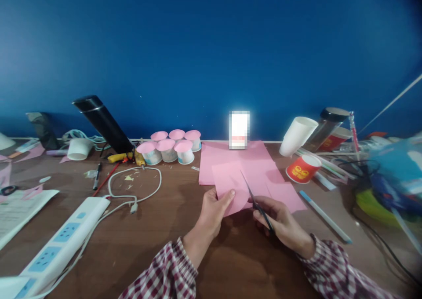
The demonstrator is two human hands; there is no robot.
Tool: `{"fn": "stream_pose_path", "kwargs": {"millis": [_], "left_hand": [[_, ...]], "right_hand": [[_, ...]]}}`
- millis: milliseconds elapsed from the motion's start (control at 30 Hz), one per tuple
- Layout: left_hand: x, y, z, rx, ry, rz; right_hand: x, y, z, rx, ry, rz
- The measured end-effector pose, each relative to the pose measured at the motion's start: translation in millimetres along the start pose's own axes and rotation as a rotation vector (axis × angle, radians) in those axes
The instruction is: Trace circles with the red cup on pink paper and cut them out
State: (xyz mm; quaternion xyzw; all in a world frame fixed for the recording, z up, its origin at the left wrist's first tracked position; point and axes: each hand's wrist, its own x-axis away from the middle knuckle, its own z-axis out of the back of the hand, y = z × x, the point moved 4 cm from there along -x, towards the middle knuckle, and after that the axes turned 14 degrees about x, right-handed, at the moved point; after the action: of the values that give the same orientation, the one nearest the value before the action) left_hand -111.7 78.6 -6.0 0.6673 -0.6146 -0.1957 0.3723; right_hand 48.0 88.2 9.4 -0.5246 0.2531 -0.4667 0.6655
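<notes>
A piece of pink paper (231, 187) with a rounded lower edge is held just above the brown wooden counter (158, 237), near its front and a little right of centre. The left hand (214, 211) pinches its lower left corner, thumb on top and fingers beneath, so that grip is closed on the sheet. The paper is plain, matte and flat, with a straight upper edge and a curve on the lower right side. The right hand (280, 220) is wrapped around the handles of a pair of dark-bladed scissors (255, 200); the thin blades point up and away, lying across the right part of the held piece. Whether the blades are parted is too fine to tell.

Behind the held piece, larger pink paper sheets (231, 158) lie flat on the counter. To their left stands a cluster of small white paper cups capped with pink discs (169, 147). A red paper cup (302, 169) lies tipped to the right, and a light blue pen (325, 217) rests beside the right hand. A white power strip (62, 239) sits at the left.
</notes>
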Motion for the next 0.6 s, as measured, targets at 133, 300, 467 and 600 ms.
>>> {"fn": "stream_pose_path", "kwargs": {"millis": [133, 300, 467, 600], "left_hand": [[0.1, -0.2, 0.0, 0.007, -0.002, 0.004], [0.5, 0.3, -1.1, 0.018, -0.007, 0.002], [0.7, 1.2, -0.9, 0.011, 0.009, -0.003], [0.3, 1.1, 0.0, 0.009, 0.008, -0.007]], "right_hand": [[0.3, -1.8, 0.4, -0.003, 0.005, -0.011], [0.8, -3.1, 0.4, 0.003, 0.005, -0.017], [0.4, -2.4, 1.1, 0.004, 0.001, -0.004], [-0.1, -4.2, 1.8, 0.016, -0.002, -0.003]]}}
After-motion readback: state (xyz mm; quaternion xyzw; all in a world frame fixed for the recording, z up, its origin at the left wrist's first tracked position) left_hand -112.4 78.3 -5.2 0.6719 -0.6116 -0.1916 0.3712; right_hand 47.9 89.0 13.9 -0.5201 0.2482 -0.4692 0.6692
